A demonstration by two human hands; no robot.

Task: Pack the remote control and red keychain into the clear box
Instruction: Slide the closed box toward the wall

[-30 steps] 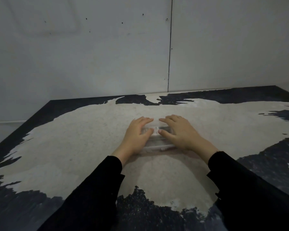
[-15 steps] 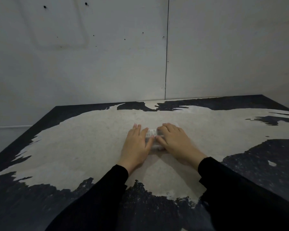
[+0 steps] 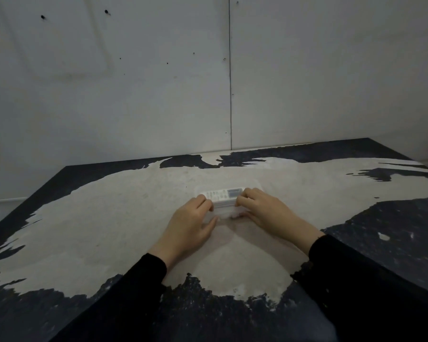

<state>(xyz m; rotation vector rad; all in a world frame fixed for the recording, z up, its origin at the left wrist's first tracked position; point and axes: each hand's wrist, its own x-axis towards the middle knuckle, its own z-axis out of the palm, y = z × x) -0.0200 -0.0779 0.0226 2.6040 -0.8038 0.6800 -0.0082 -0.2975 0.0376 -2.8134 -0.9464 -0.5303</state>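
Observation:
The clear box point(image 3: 224, 211) sits on the table in the middle of the head view. Through its far side I see the white remote control point(image 3: 222, 193) lying lengthwise inside. A faint reddish spot low at the box's right may be the red keychain; I cannot tell for sure. My left hand point(image 3: 190, 224) grips the box's left end, thumb against its near side. My right hand point(image 3: 265, 213) grips the right end, fingers curled over the top edge.
The table point(image 3: 109, 230) has a worn pale centre with dark patches along its edges. A grey wall point(image 3: 158, 95) rises right behind its far edge. Black sleeves cover both my forearms.
Both hands have slid off the top of the box to its two ends, so the remote now shows. The view has tilted up and the box sits a little farther away.

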